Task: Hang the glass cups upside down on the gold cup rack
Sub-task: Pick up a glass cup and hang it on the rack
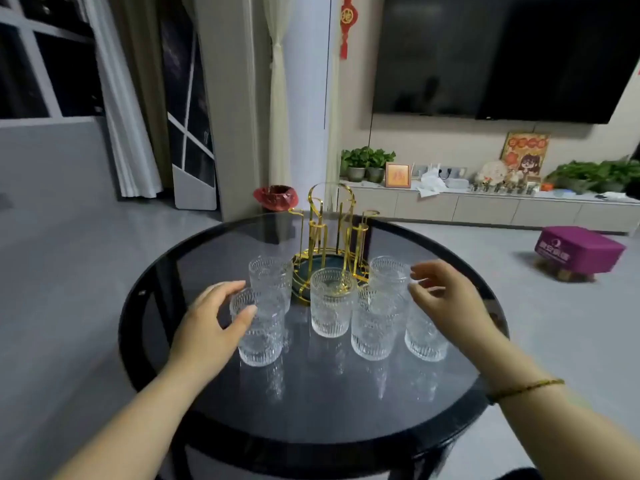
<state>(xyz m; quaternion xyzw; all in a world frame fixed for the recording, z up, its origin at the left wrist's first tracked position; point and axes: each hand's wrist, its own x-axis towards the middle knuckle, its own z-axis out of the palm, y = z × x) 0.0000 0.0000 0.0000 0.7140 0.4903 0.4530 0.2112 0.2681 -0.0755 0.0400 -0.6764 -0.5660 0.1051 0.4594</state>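
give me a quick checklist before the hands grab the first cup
1. Gold cup rack pegs free: ok, nothing hangs on it.
2. Cups upright on the glass table: ok, six stand there.
3. Left hand on the front-left cup: not ok, fingers curl beside it, grip not closed.
4. Right hand holding anything: not ok, open beside the back-right cup.
5. Cups dry or empty: cannot tell.

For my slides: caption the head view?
Both hands reach toward six upright glass cups before an empty gold rack.
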